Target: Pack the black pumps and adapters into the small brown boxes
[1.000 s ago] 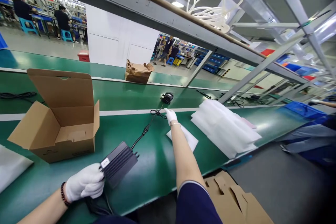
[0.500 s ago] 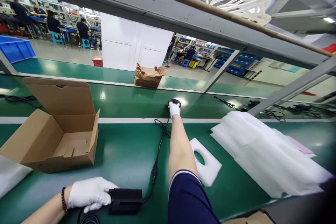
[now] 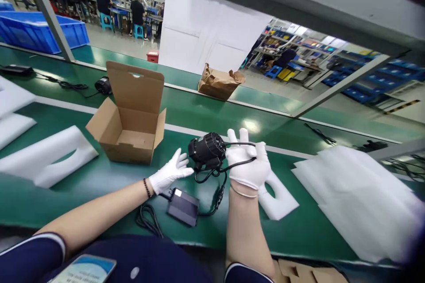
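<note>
My right hand (image 3: 247, 161), in a white glove, holds a round black pump-like device (image 3: 206, 151) above the green belt, with its black cable looped over my fingers. My left hand (image 3: 170, 172), also gloved, reaches toward the device with fingers spread, its fingertips close to it. Below them a black power adapter (image 3: 183, 205) lies on the belt, joined to the device by the cable (image 3: 217, 194). An open cardboard box (image 3: 131, 121) stands to the left of my hands. A white foam insert with a cut-out (image 3: 279, 201) lies just right of my right wrist.
Foam pieces (image 3: 49, 157) lie at the left and a stack of white foam sheets (image 3: 361, 199) at the right. A crumpled brown carton (image 3: 219, 83) sits on the far belt. Another black device and cable (image 3: 102, 85) lie behind the box. People sit at benches in the background.
My right hand has brought the black device from the far belt back toward me. My left hand has let go of the adapter and moved up to the device. The view has swung left.
</note>
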{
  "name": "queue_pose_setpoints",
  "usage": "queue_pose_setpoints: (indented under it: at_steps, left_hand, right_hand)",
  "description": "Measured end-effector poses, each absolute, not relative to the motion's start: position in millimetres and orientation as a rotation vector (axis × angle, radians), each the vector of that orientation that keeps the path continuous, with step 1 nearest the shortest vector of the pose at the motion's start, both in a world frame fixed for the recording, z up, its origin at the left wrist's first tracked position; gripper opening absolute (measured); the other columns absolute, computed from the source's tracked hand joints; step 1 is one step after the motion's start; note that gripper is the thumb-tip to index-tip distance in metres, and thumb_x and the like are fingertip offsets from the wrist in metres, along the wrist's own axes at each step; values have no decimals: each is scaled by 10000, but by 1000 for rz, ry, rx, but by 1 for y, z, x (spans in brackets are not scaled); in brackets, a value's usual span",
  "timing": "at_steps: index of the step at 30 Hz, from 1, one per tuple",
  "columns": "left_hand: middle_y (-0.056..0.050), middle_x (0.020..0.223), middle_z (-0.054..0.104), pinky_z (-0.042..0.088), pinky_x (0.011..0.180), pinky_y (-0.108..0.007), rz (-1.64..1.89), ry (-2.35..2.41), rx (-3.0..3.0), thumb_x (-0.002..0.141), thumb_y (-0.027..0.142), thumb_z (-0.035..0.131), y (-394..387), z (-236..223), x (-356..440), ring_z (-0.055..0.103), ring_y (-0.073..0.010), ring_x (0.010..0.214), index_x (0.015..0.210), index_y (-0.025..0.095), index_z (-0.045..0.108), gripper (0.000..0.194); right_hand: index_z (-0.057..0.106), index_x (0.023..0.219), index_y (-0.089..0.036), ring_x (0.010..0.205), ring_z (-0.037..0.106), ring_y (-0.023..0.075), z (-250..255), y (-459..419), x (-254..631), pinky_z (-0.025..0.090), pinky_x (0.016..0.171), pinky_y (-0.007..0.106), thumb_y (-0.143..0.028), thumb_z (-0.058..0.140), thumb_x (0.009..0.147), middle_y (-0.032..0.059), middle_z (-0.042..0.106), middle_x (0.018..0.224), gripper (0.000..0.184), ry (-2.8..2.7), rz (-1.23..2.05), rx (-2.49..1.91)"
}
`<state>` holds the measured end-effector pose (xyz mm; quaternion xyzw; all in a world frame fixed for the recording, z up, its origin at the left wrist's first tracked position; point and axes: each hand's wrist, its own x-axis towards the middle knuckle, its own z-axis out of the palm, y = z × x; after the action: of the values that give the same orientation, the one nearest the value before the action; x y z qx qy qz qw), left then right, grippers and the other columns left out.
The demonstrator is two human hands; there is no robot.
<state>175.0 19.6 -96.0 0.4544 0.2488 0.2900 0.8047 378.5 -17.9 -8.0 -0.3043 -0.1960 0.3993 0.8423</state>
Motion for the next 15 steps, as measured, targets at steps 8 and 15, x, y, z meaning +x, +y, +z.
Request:
queue_pose_setpoints:
  at_steps: [8, 15]
  left_hand:
    - [-158, 1268, 665, 419, 1096, -500, 659, 467, 654, 727, 543, 762, -1, -86, 107, 590, -348, 1220, 1288, 134, 617, 709]
    - [-98, 1276, 677, 399, 1150, -428, 505, 445, 340, 877, 437, 615, -6, -103, 11, 580, -283, 1268, 1284, 149, 643, 499]
  right_hand:
    - [687, 712, -228, 1178, 626, 305, -2, -72, 301, 506, 1003, 533, -458, 660, 895, 43, 669, 1262, 294, -875, 1133, -764]
    - [714, 1121, -201, 1087, 662, 274, -24, -64, 306, 486, 1018, 432, -668, 539, 901, 100, 714, 1146, 545, -1567, 1237, -1146]
